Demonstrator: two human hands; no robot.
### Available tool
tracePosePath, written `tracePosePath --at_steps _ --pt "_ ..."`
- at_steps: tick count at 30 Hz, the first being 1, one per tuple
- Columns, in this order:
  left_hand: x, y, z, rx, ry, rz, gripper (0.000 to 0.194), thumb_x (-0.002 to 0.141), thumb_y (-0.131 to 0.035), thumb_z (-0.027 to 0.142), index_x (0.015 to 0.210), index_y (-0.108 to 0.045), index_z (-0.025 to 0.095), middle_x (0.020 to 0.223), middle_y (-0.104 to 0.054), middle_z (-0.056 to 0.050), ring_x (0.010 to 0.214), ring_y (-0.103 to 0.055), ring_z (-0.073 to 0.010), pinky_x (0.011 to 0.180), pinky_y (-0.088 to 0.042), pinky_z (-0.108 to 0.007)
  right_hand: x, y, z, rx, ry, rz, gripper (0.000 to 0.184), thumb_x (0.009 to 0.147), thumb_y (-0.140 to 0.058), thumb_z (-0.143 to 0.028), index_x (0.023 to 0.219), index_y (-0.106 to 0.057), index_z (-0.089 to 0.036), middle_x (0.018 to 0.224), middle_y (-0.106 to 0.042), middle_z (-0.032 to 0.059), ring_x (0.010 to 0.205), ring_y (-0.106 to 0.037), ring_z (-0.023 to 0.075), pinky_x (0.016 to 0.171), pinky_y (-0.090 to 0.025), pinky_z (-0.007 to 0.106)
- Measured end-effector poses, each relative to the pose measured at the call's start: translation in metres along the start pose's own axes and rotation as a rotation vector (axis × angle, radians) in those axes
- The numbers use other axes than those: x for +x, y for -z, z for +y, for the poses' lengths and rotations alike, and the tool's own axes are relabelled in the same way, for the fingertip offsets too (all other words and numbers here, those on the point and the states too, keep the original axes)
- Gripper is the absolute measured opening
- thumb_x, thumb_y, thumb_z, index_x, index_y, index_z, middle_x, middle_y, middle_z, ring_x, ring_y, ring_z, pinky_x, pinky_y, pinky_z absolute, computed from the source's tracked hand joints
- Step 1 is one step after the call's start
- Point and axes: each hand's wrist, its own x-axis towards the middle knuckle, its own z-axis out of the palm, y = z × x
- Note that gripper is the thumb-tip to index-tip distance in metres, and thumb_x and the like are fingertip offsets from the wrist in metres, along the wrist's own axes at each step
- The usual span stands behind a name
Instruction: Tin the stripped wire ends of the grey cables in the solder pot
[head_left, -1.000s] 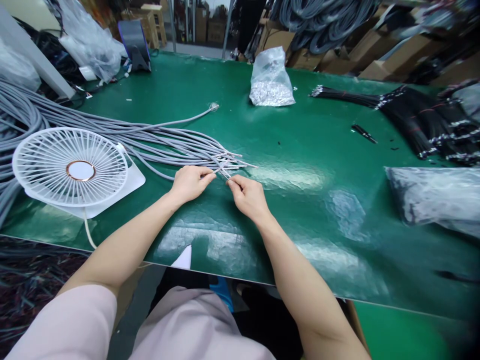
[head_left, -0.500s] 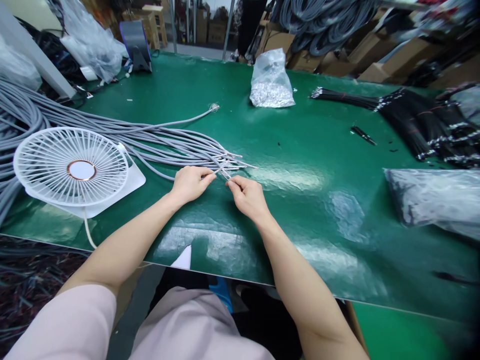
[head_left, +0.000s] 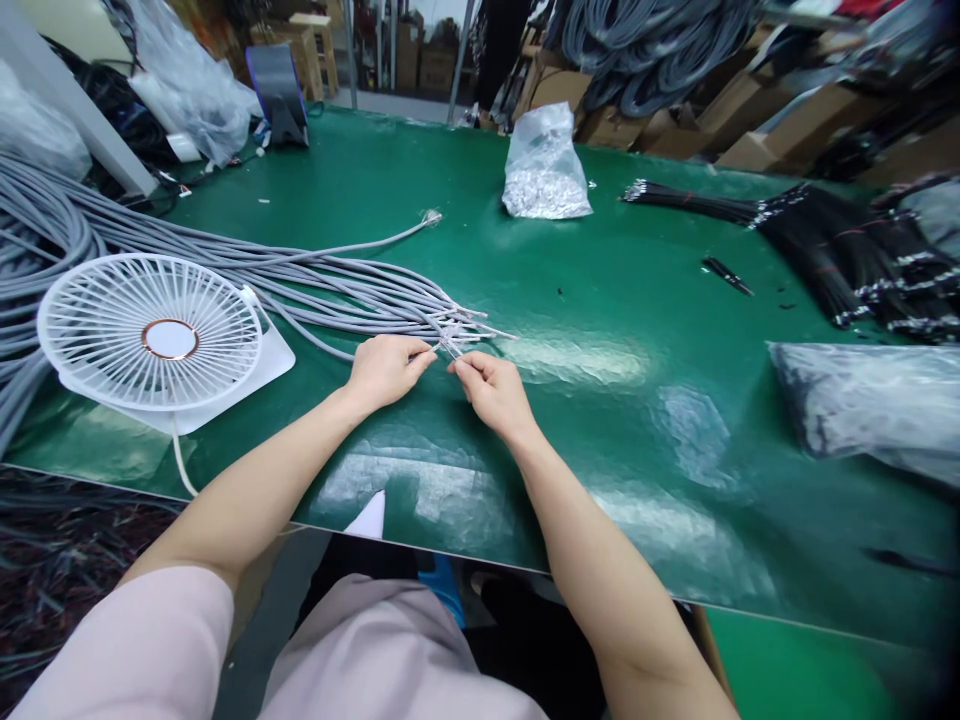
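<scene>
Green bench mat [head_left: 360, 200] | grey cables [head_left: 315, 285] | cardboard boxes [head_left: 757, 150] behind

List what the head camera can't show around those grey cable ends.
Head view:
- How the thin grey cable ends sit in each grip: the fingers of the left hand and right hand cover them.
- Their tips: too small to make out any detail.
- The silvery contents of the clear plastic bag: blurred by the film.
- The far run of the grey cable bundle: cut off by the left edge.
</scene>
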Motion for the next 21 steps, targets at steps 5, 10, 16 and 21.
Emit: tracePosePath --at_steps 5,10,16,21 --pt "0.000 -0.006 -0.001 0.053 -0.006 -0.016 0.034 0.090 -0.047 0.043 0.094 -0.076 0.027 0.090 -0.076 -0.004 0.084 -0.066 -0.0218 0.064 -0.036 -0.028 -0.005 -0.003 -0.012 0.021 0.029 -0.001 0.026 0.083 -0.049 -0.034 0.072 -0.065 -0.016 0.053 -0.049 -0.0020 0.054 -0.045 0.0129 0.055 -0.035 0.025" --pt "0.008 -0.010 -0.007 0.026 0.057 -0.075 0.032 0.088 -0.048 0.042 0.089 -0.077 0.028 0.085 -0.075 -0.003 0.080 -0.064 -0.0211 0.061 -0.034 -0.028 -0.028 0.002 -0.039 0.152 0.223 -0.331 0.028 0.087 -0.051 -0.039 0.079 -0.068 -0.018 0.056 -0.051 -0.0025 0.054 -0.048 0.0119 0.056 -0.037 0.025" --pt "0.007 0.000 -0.005 -0.137 0.061 -0.044 0.032 0.087 -0.049 0.041 0.085 -0.076 0.023 0.069 -0.070 -0.001 0.065 -0.058 -0.0162 0.059 -0.034 -0.026 -0.013 0.009 -0.016 -0.041 0.079 -0.067 0.023 0.084 -0.046 -0.030 0.074 -0.063 -0.018 0.055 -0.050 -0.0016 0.058 -0.048 0.0141 0.057 -0.036 0.026" --pt "0.004 0.002 -0.001 -0.114 0.069 -0.012 0.031 0.087 -0.052 0.042 0.090 -0.077 0.023 0.074 -0.072 -0.002 0.066 -0.058 -0.0168 0.061 -0.034 -0.027 -0.006 0.007 -0.005 -0.097 0.058 -0.023 0.023 0.084 -0.043 -0.029 0.074 -0.061 -0.019 0.058 -0.054 -0.0005 0.064 -0.053 0.0161 0.060 -0.037 0.026"
